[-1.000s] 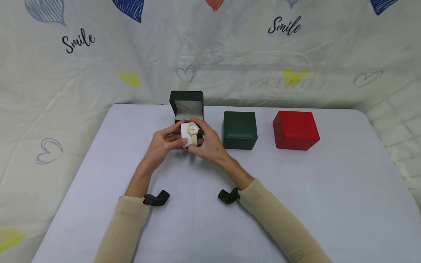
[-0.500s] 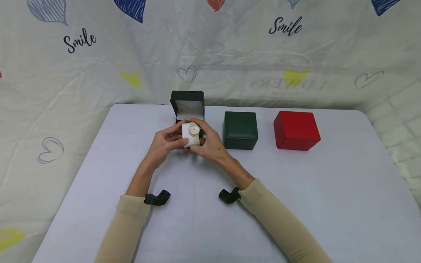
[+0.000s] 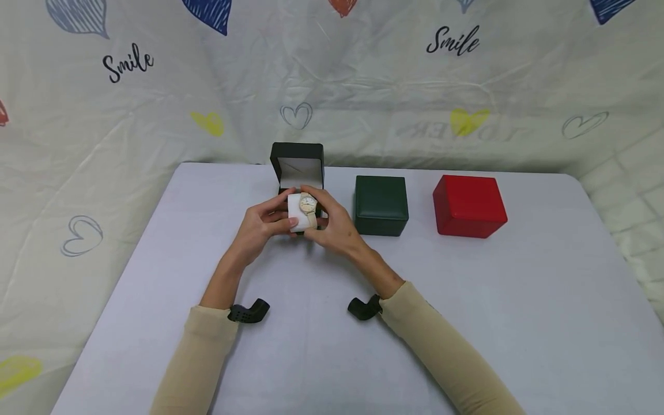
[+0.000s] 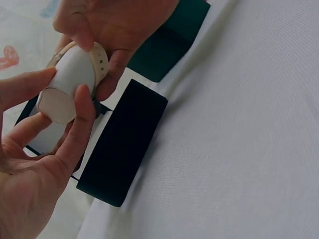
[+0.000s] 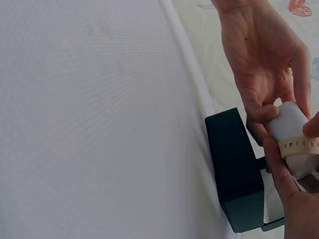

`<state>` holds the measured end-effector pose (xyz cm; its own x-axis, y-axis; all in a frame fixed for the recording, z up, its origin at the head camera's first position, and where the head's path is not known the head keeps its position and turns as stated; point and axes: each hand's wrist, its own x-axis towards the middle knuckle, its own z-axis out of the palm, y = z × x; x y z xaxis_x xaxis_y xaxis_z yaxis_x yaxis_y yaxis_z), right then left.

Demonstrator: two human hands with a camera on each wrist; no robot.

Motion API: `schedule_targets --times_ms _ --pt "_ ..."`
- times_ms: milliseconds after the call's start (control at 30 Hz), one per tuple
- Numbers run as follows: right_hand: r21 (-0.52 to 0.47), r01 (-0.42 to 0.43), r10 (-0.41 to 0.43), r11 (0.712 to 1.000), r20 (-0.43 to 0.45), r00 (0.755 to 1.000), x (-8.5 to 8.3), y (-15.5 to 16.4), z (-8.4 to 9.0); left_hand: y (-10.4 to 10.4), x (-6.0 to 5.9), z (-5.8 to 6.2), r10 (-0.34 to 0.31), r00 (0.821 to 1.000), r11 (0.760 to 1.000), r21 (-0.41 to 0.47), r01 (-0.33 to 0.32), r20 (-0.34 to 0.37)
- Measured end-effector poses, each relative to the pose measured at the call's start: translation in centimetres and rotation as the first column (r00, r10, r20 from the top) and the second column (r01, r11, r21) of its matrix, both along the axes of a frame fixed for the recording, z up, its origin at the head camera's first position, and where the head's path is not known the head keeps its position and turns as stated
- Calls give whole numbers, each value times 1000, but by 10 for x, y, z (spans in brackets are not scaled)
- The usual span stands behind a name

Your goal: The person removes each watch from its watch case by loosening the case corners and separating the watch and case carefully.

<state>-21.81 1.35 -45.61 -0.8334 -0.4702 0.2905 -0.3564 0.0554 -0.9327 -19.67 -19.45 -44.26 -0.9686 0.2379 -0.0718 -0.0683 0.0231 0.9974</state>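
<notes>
A wristwatch (image 3: 308,203) with a cream strap and gold-toned case sits round the right end of a white watch cushion (image 3: 294,210). My left hand (image 3: 254,227) grips the cushion's other end between thumb and fingers. On the right, my right hand (image 3: 337,225) holds the watch, its fingers at the strap's edges. Strap holes show on the watch strap (image 5: 298,145) in the right wrist view. Just beneath and behind the hands stands a dark watch box (image 3: 297,151), lid raised, with a pale lining; the hands hide most of its base.
A closed dark green box (image 3: 381,204) stands right of the hands, and a closed red box (image 3: 469,206) lies farther right. All stand near the back edge of the white-covered table (image 3: 311,346). A printed cloth (image 3: 363,75) hangs behind it.
The watch has shifted slightly to the right on the cushion, its lower strap tilting that way. Both hands keep their hold, and the boxes stay put.
</notes>
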Motion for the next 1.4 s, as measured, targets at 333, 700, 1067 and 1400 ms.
schedule_targets --times_ms 333,700,1067,1400 --pt "-45 -6 8 999 34 999 -2 2 1 0 -2 -1 -6 1000 1000 27 6 -5" --pt "-38 -22 24 999 46 999 -3 5 3 1 -4 -2 -8 1000 1000 20 8 -11" --pt "-80 -19 23 997 54 998 -5 8 4 1 -3 1 -16 1000 1000 10 16 -10" --pt "-78 85 -81 993 57 995 -3 5 3 -2 0 1 -7 999 999 35 8 -33"
